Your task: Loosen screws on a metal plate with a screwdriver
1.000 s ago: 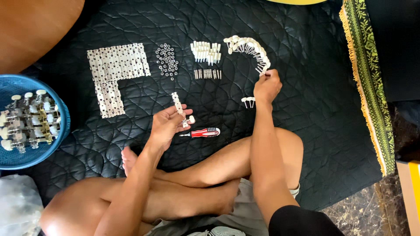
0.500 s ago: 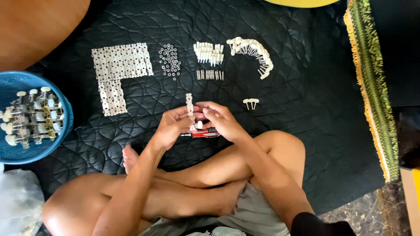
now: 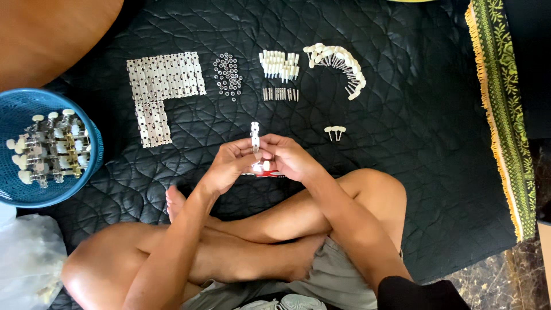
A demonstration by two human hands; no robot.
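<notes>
Both hands meet over a black quilted mat, seen from above by a person sitting cross-legged on it. Left hand has its fingers curled around the lower part of a narrow metal tuner plate, which stands upright with its top end poking above the fingers. Right hand is closed loosely against the same plate from the other side, thumb and fingertips pinching at it; a small cream-coloured tuner knob shows between the two hands, though which hand grips it cannot be told. Just beneath the hands, partly hidden, lies a red-handled screwdriver on the mat.

Further from the body, parts are laid out in a row across the mat. At the left is an L-shaped block of flat metal plates. Beside it sits a small cluster of tiny metal washers. Next comes a bunch of cream-knobbed pegs, with a short line of small metal pins just below it. At the right, more cream-knobbed pegs form a curved arc. Three loose pegs lie apart, near the right hand.

At the left edge of the view, a blue plastic basket holds assembled tuner sets with cream knobs. A green and yellow patterned rug edge runs down the right side.
</notes>
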